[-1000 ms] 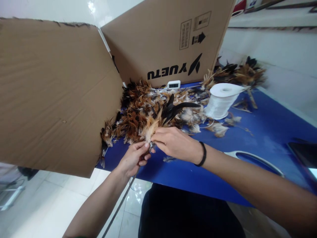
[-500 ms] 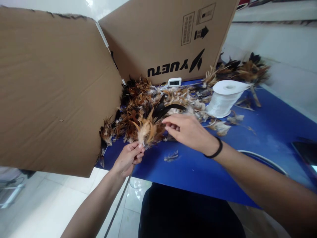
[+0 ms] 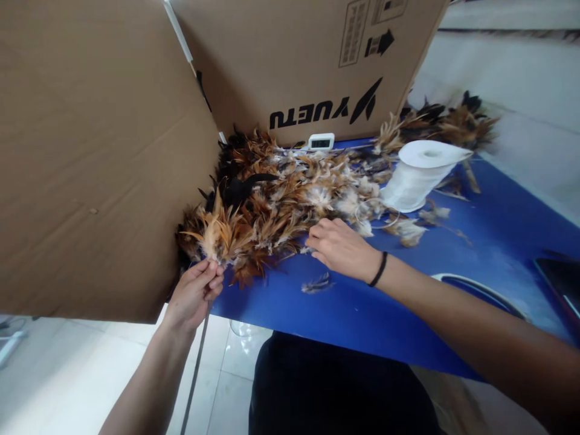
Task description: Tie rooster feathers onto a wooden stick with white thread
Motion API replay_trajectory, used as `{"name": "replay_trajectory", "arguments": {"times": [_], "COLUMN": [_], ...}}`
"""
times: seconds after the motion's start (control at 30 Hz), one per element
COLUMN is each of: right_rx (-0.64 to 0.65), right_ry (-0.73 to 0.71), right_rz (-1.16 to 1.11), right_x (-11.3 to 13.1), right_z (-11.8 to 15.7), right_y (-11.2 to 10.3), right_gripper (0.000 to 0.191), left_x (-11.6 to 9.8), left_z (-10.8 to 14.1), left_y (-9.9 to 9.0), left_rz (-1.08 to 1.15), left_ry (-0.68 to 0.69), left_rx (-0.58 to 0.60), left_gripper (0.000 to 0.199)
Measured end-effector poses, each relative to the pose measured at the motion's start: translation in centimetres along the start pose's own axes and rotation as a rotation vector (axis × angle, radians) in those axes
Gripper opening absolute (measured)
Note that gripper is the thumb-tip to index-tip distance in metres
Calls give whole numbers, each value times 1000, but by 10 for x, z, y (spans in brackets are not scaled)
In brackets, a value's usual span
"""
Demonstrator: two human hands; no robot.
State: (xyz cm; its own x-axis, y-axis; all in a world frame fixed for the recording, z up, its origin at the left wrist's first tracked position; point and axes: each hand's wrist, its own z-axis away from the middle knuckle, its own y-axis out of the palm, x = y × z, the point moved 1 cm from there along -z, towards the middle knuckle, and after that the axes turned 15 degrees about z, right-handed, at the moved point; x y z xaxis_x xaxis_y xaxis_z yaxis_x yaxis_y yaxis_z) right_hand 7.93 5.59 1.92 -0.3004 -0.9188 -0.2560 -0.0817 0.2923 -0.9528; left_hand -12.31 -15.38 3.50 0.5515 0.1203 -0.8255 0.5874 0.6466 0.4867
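Observation:
My left hand (image 3: 197, 290) is closed around the neck of a feather duster (image 3: 220, 238), where brown, tan and black feathers meet a thin rod (image 3: 196, 368). The rod hangs down past the table's edge. At the front edge of a wide pile of loose feathers (image 3: 290, 211) is my right hand (image 3: 342, 248), its fingers curled in and pressed together. Whatever is between those fingertips is hidden. Just below it, a small grey feather (image 3: 318, 284) lies on the blue table (image 3: 353, 320).
A white spool (image 3: 414, 178) stands right of the pile. Cardboard panels (image 3: 90, 151) rise at the left and back, with a small white digital display (image 3: 321, 142) before the back one. More feather bunches (image 3: 466, 124) lie at the far right, and a dark device (image 3: 559, 290) sits at the right edge.
My left hand has carried the feather duster to the left. My right hand, apart from the pile's front edge before, has lowered to it and its fingers have curled. The view has shifted slightly.

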Motion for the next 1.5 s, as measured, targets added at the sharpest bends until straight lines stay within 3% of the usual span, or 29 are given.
{"name": "replay_trajectory", "arguments": {"times": [0.1, 0.2, 0.4, 0.47, 0.53, 0.67, 0.83, 1.5], "right_rx": [36, -15, -413, -444, -382, -290, -227, -136], "right_ry": [-5, -13, 55, -54, -185, -293, -277, -138], "right_rz": [32, -57, -418, -467, -454, -313, -237, -305], "right_x": [2, 0, 8, 19, 31, 49, 53, 53], "right_z": [-3, -2, 2, -3, -13, -35, -39, -29], "right_y": [4, -3, -73, -93, -102, -92, -80, -67], "right_gripper": [15, 18, 21, 22, 24, 20, 19, 20], "left_x": [0, 1, 4, 5, 7, 13, 17, 33], "left_z": [-1, -4, -8, -6, -2, 6, 10, 7], "left_y": [-5, -11, -7, 3, 14, 31, 38, 42], "left_rz": [-71, -226, -887, -1037, -1124, -1219, -1258, -1325], "left_ry": [43, 100, 430, 533, 584, 617, 590, 541], "left_rx": [-4, -9, 50, 130, 226, 349, 346, 363], "left_gripper": [28, 31, 20, 24, 23, 23, 18, 16]}}
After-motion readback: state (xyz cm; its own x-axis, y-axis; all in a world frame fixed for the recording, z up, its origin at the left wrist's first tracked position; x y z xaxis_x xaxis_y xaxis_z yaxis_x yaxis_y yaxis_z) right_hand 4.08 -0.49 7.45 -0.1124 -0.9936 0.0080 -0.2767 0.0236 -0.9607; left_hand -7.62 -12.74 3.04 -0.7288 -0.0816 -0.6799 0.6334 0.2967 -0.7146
